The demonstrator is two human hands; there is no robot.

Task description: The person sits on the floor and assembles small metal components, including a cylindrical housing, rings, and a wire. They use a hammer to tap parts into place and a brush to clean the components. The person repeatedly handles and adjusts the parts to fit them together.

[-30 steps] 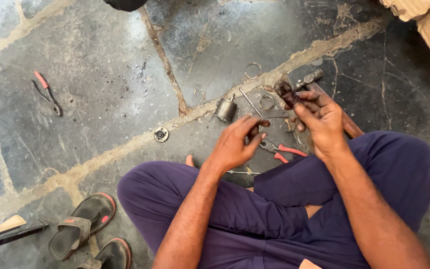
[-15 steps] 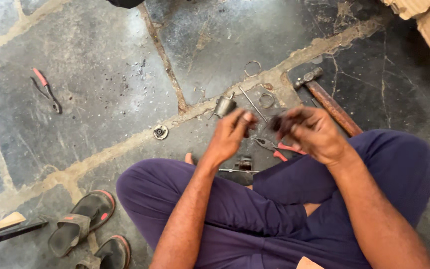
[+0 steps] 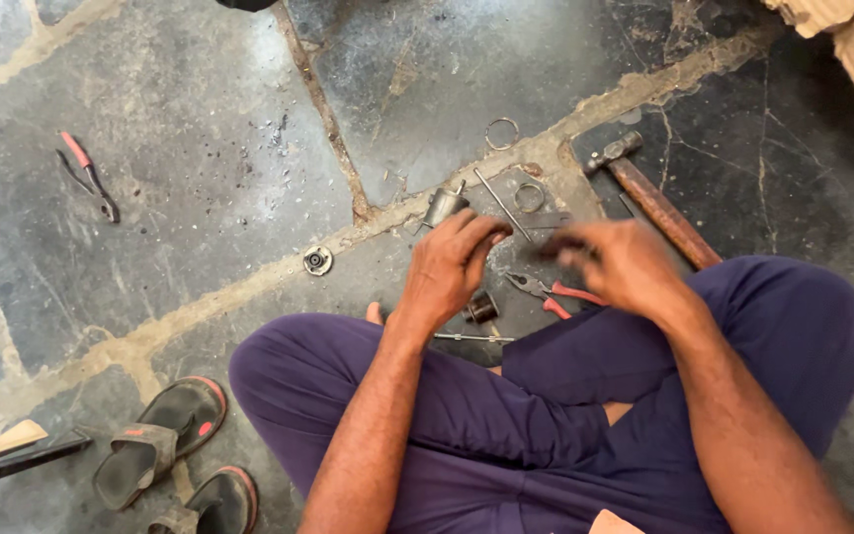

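Grey stone slabs with pale mortar seams are filling the head view, and a person in purple trousers is sitting cross-legged on them.

The left hand [image 3: 452, 269] is hovering palm down with its fingers curled together over a small dark cylindrical part [image 3: 482, 308] lying just below the fingertips; whether they are touching it I cannot tell. The right hand [image 3: 617, 263] is blurring with motion, its fingertips seeming to be pinching a small dark piece [image 3: 549, 247] at its left edge, though the blur is hiding the grip. Red-handled pliers [image 3: 551, 291] are lying between the two hands, just under the right one, jaws pointing left. A thin metal rod [image 3: 472, 337] is resting against the left knee.

Just beyond the left hand a short metal cylinder [image 3: 443, 207] is sitting on the mortar seam, with a thin steel pin [image 3: 502, 205] and a small ring [image 3: 530, 197] beside it, and a larger wire ring [image 3: 502, 133] farther out. A wooden-handled hammer [image 3: 652, 199] is lying diagonally past the right hand. Open floor is stretching to the left, where only a round bearing-like disc [image 3: 317, 260] and, well apart, a second pair of red-handled pliers [image 3: 89, 178] are lying. Sandals [image 3: 158, 439] are sitting near the left knee.

The dark cylindrical part is looking short, stubby and dull.
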